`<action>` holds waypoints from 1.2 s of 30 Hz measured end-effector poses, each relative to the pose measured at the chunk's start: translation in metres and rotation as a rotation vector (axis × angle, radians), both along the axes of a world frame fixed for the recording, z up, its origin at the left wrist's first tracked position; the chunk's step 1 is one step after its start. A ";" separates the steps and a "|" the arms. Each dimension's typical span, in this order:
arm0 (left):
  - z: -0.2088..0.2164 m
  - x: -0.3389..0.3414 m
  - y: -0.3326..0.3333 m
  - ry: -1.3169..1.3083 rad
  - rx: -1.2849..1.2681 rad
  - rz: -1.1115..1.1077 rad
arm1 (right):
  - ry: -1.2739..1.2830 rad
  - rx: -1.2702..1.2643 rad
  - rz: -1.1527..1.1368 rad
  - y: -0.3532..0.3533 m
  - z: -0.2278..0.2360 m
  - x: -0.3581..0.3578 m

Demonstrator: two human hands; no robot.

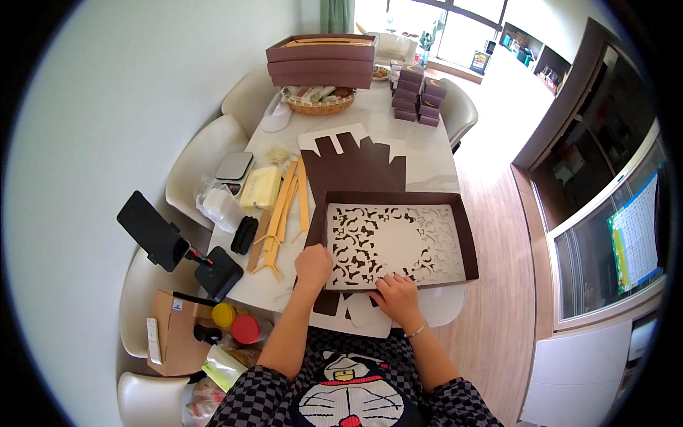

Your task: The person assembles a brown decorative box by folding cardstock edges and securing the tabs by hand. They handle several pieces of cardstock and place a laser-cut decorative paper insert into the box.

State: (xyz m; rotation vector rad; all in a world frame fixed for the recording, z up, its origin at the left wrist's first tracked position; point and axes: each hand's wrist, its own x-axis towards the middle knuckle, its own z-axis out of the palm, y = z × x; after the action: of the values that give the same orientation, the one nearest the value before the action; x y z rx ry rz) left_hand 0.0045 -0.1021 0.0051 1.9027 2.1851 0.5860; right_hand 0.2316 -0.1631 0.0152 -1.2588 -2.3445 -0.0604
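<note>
In front of me lies a shallow dark brown cardboard box lid (466, 245) with its white inside facing up. Its white panel (398, 238) has a scroll-like cut-out pattern around a plain centre. My left hand (313, 267) is closed at the near left corner of the lid, fingers bent over the wall. My right hand (398, 297) grips the near wall, its fingertips reaching over the edge inside. Under the lid, flat brown cardboard blanks (356, 167) with notched tabs stick out on the far and near sides.
Left of the lid lie yellow strips (288, 206), a black case (245, 235), a yellow stack (261, 188), a kitchen scale (233, 166) and a phone stand (219, 272). Brown boxes (320, 71) rest above a wicker basket (320, 107). Small brown boxes (409, 92) stand far right.
</note>
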 end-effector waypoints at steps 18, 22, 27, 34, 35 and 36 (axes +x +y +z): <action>0.007 -0.001 -0.008 -0.017 -0.153 0.083 | 0.051 0.059 0.029 0.005 -0.001 -0.011; 0.006 -0.001 -0.009 -0.019 -0.131 0.078 | 0.025 0.043 0.020 0.006 0.000 -0.011; 0.006 -0.002 -0.008 -0.061 -0.102 0.084 | -0.006 0.019 0.030 0.010 -0.004 -0.009; 0.004 -0.017 0.001 -0.242 -0.265 0.056 | -0.053 0.023 0.036 0.008 0.000 -0.007; 0.018 -0.021 0.007 -0.438 -0.404 0.045 | -0.039 0.026 0.056 0.009 0.003 0.002; 0.030 -0.025 0.007 -0.633 -0.539 0.044 | -0.022 0.032 0.085 0.014 0.008 0.013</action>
State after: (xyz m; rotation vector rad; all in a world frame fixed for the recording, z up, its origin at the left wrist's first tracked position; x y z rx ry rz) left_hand -0.0207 -0.0946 0.0353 1.1871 1.7363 0.4575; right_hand 0.2447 -0.1486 0.0234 -1.1481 -2.4034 -0.0844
